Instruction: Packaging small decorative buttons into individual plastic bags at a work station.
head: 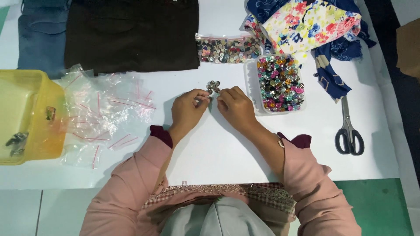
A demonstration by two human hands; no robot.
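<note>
My left hand and my right hand meet over the white table, fingertips pinched together. Between and just beyond the fingertips lies a small cluster of silver buttons. Each hand seems to pinch a small piece from that cluster, though the pieces are too tiny to make out. Right of my right hand stands a clear square tub full of coloured and metallic buttons. A clear bag of mixed buttons lies behind the cluster.
A heap of small clear zip bags with red strips lies at the left, beside a yellow plastic box. Dark brown cloth, blue cloth and floral fabrics lie at the back. Scissors rest at right.
</note>
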